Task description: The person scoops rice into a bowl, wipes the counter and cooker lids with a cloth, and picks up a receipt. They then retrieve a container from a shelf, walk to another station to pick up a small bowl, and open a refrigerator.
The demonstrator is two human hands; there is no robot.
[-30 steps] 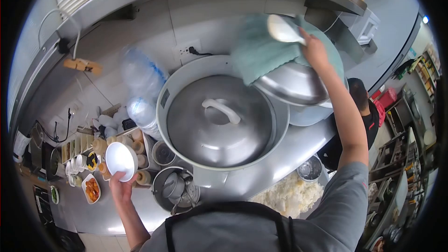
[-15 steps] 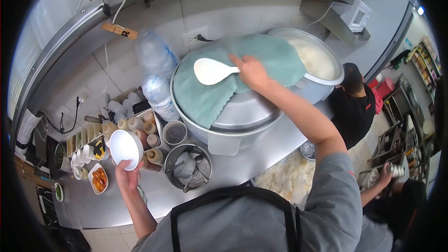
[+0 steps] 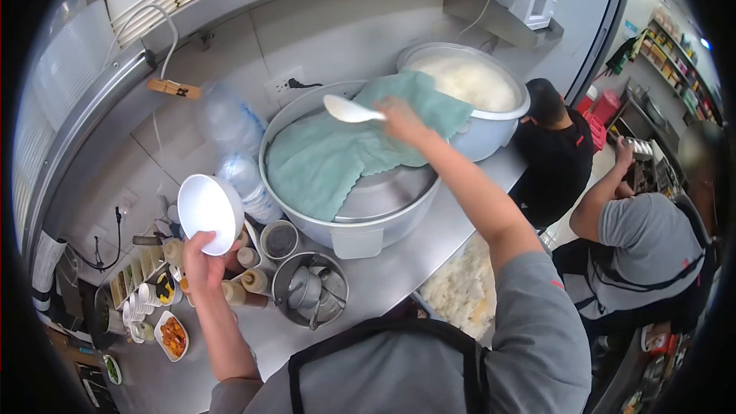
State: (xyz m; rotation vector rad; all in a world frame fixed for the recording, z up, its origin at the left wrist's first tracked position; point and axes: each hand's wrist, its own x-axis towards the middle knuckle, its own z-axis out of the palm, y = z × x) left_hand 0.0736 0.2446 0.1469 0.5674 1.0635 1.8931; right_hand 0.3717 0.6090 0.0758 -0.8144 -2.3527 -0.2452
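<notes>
The big pot [image 3: 349,234] stands on the steel desk [image 3: 399,261]. Its metal lid [image 3: 383,192] is on, and a teal cloth [image 3: 330,157] is spread across most of the lid. Over the pot's far edge, the right hand [image 3: 400,119] holds a white rice paddle [image 3: 346,110]. Its fingers are closed around the handle, and the blade points left above the cloth. Left of the pot and raised above the desk, the left hand [image 3: 201,261] holds a white bowl [image 3: 209,212]. The fingers grip the bowl from beneath, and its mouth is tilted toward the camera.

Behind the pot on its right, an open rice cooker [image 3: 491,136] full of white rice sits against the cloth's far corner. Two clear water bottles [image 3: 230,126] stand at the pot's left rear. Just in front of the pot are a small dark cup [image 3: 280,239], a round metal tub [image 3: 310,291] holding ladles, and several sauce bottles [image 3: 253,280]. At the pot's front right lies a tray of loose rice [image 3: 460,287]. Beyond the pot to the right stand two other people, one in a black shirt [image 3: 556,165] and one in a grey shirt [image 3: 652,238].
</notes>
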